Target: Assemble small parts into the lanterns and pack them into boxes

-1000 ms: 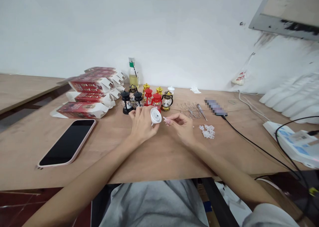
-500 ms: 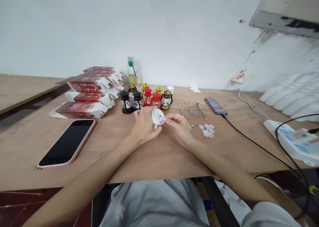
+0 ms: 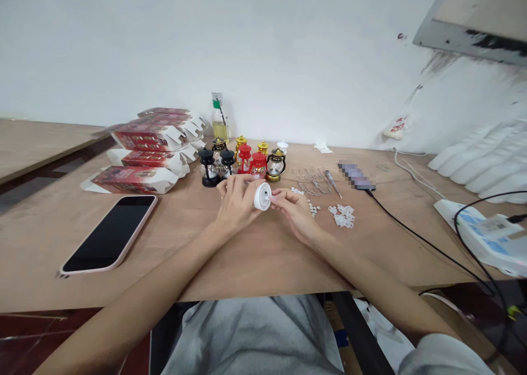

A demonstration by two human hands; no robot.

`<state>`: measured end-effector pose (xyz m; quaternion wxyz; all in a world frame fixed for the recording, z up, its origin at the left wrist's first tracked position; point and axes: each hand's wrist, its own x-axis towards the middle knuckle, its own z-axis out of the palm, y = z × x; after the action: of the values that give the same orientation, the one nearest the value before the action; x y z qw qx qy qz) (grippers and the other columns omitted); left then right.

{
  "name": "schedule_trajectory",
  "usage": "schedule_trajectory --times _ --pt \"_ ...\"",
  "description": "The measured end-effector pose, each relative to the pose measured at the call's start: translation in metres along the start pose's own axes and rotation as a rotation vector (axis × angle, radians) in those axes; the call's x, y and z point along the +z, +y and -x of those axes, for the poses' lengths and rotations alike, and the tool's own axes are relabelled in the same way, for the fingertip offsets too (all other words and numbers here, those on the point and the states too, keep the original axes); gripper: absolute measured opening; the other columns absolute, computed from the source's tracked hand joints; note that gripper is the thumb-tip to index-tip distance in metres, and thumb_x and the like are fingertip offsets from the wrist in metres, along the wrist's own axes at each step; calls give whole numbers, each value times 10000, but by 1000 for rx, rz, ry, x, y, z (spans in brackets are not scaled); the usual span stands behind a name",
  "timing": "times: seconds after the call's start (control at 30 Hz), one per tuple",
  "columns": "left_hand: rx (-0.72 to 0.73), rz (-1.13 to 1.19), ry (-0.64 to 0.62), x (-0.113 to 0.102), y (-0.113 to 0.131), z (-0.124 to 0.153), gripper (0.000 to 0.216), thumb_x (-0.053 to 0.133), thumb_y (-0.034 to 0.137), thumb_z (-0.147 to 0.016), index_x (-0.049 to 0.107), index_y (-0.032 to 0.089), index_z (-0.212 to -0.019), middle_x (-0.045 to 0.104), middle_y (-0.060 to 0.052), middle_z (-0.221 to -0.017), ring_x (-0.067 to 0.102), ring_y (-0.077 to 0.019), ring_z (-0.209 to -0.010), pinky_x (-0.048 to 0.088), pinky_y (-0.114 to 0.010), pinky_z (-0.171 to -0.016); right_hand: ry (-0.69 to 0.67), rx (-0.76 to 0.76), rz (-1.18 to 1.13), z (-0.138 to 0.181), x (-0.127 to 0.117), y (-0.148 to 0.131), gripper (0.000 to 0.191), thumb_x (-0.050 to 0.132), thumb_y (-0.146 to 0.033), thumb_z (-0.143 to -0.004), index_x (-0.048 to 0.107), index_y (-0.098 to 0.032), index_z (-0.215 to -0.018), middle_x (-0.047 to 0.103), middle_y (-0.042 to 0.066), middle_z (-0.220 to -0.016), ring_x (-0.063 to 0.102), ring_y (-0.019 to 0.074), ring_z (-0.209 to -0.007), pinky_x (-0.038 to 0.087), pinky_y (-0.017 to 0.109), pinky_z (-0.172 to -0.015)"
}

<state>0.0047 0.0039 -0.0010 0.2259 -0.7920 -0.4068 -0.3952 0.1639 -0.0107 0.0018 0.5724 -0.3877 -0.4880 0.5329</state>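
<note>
Sitting near the centre of the frame, a white round piece [image 3: 262, 197] is held above the table, tilted on edge so that its ringed face looks toward the right of the frame. The left hand [image 3: 237, 203] grips it from the left, fingers closed around its side. The right hand [image 3: 297, 210] meets it from the right, thumb and forefinger pinched together on a small pale part [image 3: 269, 198] at that face; the part is too small to identify. Just beyond the hands, upper centre, stands a close group of miniature lanterns [image 3: 258, 166] in black, red, gold, black-and-gold and white. Right of centre lie bent wire pieces [image 3: 314, 182], with a screwdriver [image 3: 333, 184] just beside them; below these are small round pieces [image 3: 313, 208] near the right hand and a pile of flat white pieces [image 3: 343, 217]. Further right, a device [image 3: 356, 177] with a partly masked screen connects to a black cable [image 3: 411, 231], and a white power strip [image 3: 480, 238] lies at the right edge. A phone [image 3: 111, 233] rests at lower left, red printed boxes [image 3: 130, 179] are stacked above it, and a green-capped bottle [image 3: 219, 127] stands against the wall.
</note>
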Motion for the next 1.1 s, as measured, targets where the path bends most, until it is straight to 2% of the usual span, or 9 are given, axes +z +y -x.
schedule_trajectory --times 0.3,0.5,0.8,0.9,1.0,1.1 --pt "24 -23 21 0 2 0 323 581 382 -844 590 195 -1107 621 -134 -1079 483 -292 -1005 270 -411 -774 26 -45 78 0 -1 4 244 773 -373 -593 626 -190 -528 605 39 -897 569 163 -822 456 325 -781" --pt "45 -17 71 3 0 2 323 569 387 -855 587 183 -1104 648 -125 -1024 494 -289 -983 266 -410 -771 -18 -66 98 1 -1 2 279 806 -425 -553 656 -190 -566 607 34 -891 572 153 -825 453 318 -815" --pt "166 -37 189 1 1 0 285 538 345 -875 585 159 -1087 674 -103 -933 514 -262 -927 265 -387 -759 -60 -31 53 -1 -2 3 442 865 -430 -435 539 -205 -633 614 -24 -679 554 139 -670 461 285 -657" --pt "182 -23 156 -3 -3 -3 314 545 371 -866 583 162 -1098 678 -101 -937 523 -270 -938 283 -390 -761 -99 -64 85 -4 -3 0 441 839 -459 -494 543 -212 -706 618 -25 -701 559 137 -670 465 286 -660" --pt "114 10 102 -8 -10 -7 356 574 410 -829 580 171 -1093 670 -104 -945 537 -276 -937 327 -388 -756 -89 -170 216 -17 -16 -6 372 732 -512 -651 552 -210 -772 615 -12 -740 563 134 -680 464 292 -677" --pt "-11 83 91 -10 -15 -10 349 603 405 -792 566 175 -1053 644 -102 -951 553 -261 -892 390 -377 -742 106 -319 506 -38 -52 -12 318 646 -494 -747 550 -200 -823 618 18 -825 564 147 -738 458 299 -702"
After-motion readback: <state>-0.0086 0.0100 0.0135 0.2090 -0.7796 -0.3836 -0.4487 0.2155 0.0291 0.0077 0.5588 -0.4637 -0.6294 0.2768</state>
